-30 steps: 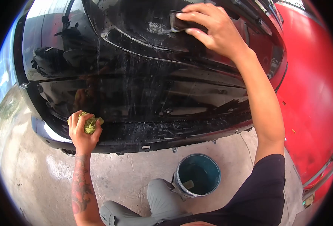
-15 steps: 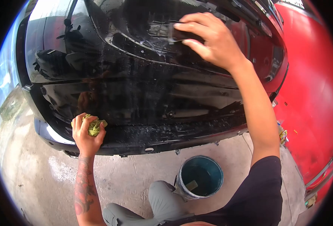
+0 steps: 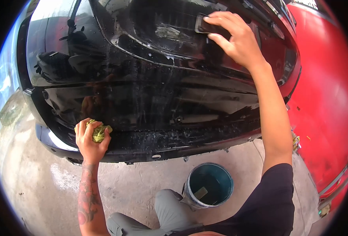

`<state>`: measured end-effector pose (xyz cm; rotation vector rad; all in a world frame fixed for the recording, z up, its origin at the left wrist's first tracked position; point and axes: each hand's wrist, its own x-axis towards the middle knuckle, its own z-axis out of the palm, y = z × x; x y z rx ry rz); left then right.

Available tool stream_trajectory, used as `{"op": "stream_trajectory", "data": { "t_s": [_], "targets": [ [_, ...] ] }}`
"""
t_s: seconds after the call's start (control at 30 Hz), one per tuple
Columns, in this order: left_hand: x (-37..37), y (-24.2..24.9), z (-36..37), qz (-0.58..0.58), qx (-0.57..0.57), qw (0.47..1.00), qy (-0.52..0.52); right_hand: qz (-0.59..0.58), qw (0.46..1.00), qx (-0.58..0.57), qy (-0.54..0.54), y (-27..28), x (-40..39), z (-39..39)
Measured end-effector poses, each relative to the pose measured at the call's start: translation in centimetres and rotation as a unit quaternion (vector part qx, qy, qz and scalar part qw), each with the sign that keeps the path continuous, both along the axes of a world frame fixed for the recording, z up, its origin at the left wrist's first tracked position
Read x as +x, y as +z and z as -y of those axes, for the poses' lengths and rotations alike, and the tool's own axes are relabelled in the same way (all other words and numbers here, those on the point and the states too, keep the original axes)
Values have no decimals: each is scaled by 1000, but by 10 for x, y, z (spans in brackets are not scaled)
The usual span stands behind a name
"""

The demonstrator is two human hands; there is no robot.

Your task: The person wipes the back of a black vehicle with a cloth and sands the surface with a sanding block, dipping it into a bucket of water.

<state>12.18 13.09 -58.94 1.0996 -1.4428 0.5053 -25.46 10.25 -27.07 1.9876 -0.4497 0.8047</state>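
My right hand (image 3: 235, 37) grips a dark, flat block (image 3: 203, 24), which looks like a sanding block, between thumb and fingers. The block rests against the wet, glossy black rear panel of a car (image 3: 142, 94). To its left, a dull, streaky patch (image 3: 170, 32) shows on the panel. A crumpled yellow-green cloth (image 3: 98, 133) is bunched in my left hand (image 3: 91, 139), whose fingers are closed round it. That hand leans on the ledge of the black bumper (image 3: 154, 153), low on the left side of the car. Water drops and whitish runs mark the panel below the patch.
Below the bumper, a dark teal bucket (image 3: 193, 173) of liquid stands on the concrete floor (image 3: 138, 177), with a pale rectangular piece (image 3: 200, 192) inside. A red car body (image 3: 323, 90) is close on the right. Blue-white bodywork (image 3: 4, 86) shows at the far left.
My right hand has moved the block up and to the right, uncovering more of the dull patch. My left hand and the cloth have stayed in place.
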Motion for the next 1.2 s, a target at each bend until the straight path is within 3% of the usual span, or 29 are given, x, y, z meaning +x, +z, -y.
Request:
{"op": "stream_trajectory", "data": {
  "t_s": [0.13, 0.27, 0.5, 0.73, 0.87, 1.2],
  "targets": [
    [-1, 2, 0, 6, -5, 1000, 7, -16, 998, -50, -15, 11, 18, 5],
    [-1, 1, -1, 1, 6, 1000, 8, -16, 998, -44, 44, 28, 65, 5],
    [-1, 0, 1, 3, -2, 1000, 10, 43, 999, 3, 14, 11, 28, -3],
    [-1, 1, -1, 8, 3, 1000, 8, 64, 995, -78, 25, 30, 64, 12],
    [0, -1, 1, 7, -4, 1000, 7, 60, 998, -23, 15, 5, 42, -4],
    [-1, 0, 1, 9, -3, 1000, 9, 66, 993, -99, 15, 27, 52, 14]
  ]
}}
